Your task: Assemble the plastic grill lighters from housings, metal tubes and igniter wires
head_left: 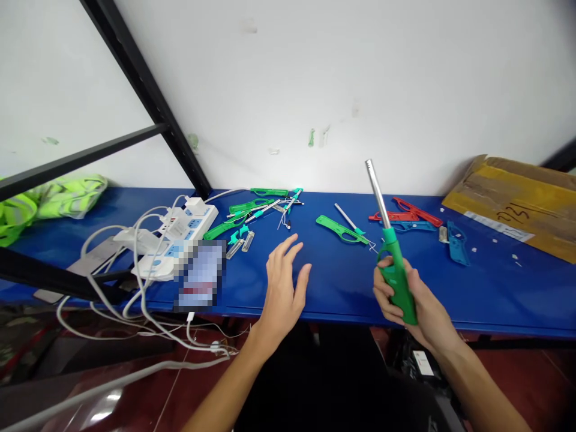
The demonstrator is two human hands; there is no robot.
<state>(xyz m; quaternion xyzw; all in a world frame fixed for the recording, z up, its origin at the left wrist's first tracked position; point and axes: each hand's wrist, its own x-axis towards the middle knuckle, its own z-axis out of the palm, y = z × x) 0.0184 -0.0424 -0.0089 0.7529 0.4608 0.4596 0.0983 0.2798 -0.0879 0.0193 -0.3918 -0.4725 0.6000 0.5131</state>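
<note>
We record one left hand, raised above the near part of the blue surface, fingertips pointing away, and one right hand, its forearm reaching in from the lower right. We list one green lighter, in the right hand over the surface's front edge, long axis steep, silver metal tip up and leaning left. Fingers: left, apart and loosely curved; right, clamped around the lighter's handle.
</note>
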